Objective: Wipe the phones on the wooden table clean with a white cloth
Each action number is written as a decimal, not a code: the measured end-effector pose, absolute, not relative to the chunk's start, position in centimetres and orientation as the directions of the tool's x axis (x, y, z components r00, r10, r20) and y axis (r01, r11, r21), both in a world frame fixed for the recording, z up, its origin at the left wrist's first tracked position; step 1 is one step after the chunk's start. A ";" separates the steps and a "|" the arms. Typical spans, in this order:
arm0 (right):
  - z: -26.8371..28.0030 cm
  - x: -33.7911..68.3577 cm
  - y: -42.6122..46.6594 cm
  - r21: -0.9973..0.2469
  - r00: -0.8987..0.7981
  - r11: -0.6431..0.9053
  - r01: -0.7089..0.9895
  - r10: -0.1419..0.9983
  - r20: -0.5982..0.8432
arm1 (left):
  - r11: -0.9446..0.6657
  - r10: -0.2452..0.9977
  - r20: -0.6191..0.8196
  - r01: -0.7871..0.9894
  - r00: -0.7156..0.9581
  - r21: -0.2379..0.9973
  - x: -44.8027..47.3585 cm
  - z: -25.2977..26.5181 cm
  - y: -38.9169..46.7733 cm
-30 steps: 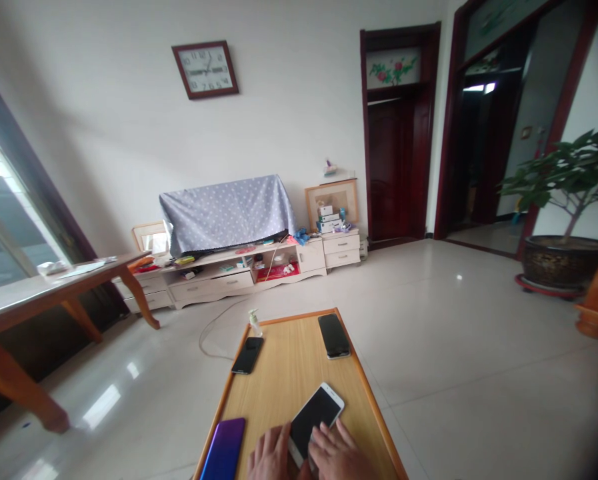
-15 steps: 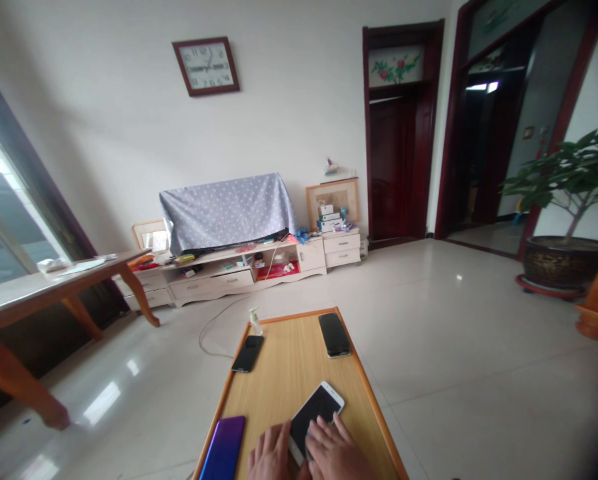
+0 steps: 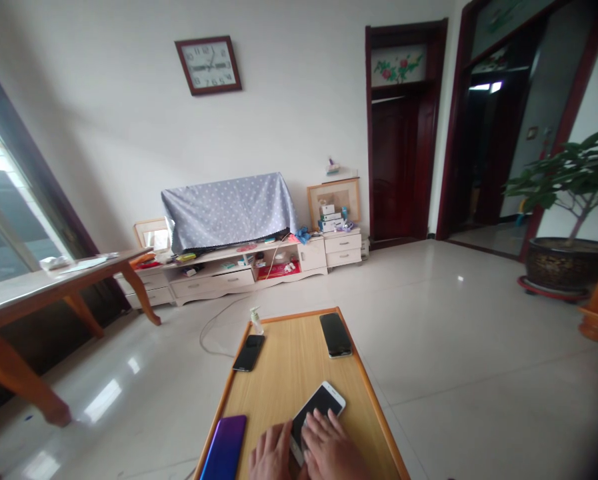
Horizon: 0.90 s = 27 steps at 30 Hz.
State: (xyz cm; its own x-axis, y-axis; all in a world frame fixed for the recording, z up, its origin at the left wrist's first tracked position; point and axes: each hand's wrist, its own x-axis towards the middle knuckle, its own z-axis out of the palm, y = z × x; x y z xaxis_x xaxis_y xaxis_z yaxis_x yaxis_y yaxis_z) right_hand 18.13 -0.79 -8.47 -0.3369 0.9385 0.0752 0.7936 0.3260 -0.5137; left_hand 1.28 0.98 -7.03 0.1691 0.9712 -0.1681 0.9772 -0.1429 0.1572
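Note:
A white-framed smartphone (image 3: 323, 398) with a dark screen lies slanted on the small wooden table (image 3: 283, 380), near its front. My left hand (image 3: 270, 455) is at the phone's lower left edge, its fingers curled against the side and steadying it. Across the lower part of the screen rests my right hand (image 3: 335, 448), fingers stretched and nearly flat. Whether anything thin lies under those fingers I cannot tell. Left of my hands is a purple-blue phone (image 3: 225, 447). Farther up are a black phone (image 3: 249, 353) on the left and another dark phone (image 3: 335, 335) on the right.
A clear pump bottle (image 3: 257, 321) stands at the table's far left corner. Beyond is a low white cabinet (image 3: 213, 285) under a dotted cloth (image 3: 231, 210). A wooden table (image 3: 93, 270) is at left, a potted plant (image 3: 553, 263) at right.
My right hand has slid slightly up and to the left over the phone's screen. The left hand keeps its place at the phone's edge. The view has shifted very slightly.

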 end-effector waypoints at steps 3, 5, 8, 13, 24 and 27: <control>-8.0 18.5 -0.6 -0.517 -0.340 0.359 0.777 0.931 0.134 | -0.150 0.970 -0.166 0.976 0.176 0.159 1.3 -7.1 1.0; -8.0 19.3 -0.1 -0.507 -0.250 0.312 0.803 0.950 0.188 | -0.153 0.970 -0.164 0.976 0.179 0.157 1.3 -7.2 1.0; -8.4 20.0 0.6 -0.493 -0.086 0.192 0.849 0.970 0.229 | -0.142 0.973 -0.160 0.978 0.166 0.150 1.3 -7.3 1.0; -8.7 18.4 0.4 -0.495 -0.147 0.228 0.838 0.969 0.198 | -0.142 0.971 -0.170 0.976 0.170 0.164 1.4 -6.9 1.0; -8.7 19.0 1.4 -0.503 -0.073 0.185 0.844 0.970 0.234 | -0.142 0.969 -0.182 0.979 0.167 0.143 1.4 -6.7 1.0; -9.0 18.9 1.7 -0.498 -0.044 0.152 0.854 0.974 0.222 | -0.139 0.971 -0.175 0.979 0.165 0.149 1.4 -6.9 1.2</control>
State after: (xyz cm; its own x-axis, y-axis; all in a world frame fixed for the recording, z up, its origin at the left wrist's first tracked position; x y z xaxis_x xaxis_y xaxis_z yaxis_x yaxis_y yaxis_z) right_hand 18.88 1.66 -9.00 -0.0440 0.9740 0.2224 0.8537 0.1523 -0.4980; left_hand 1.39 1.16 -6.87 0.1647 0.9707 -0.1751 0.9789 -0.1391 0.1495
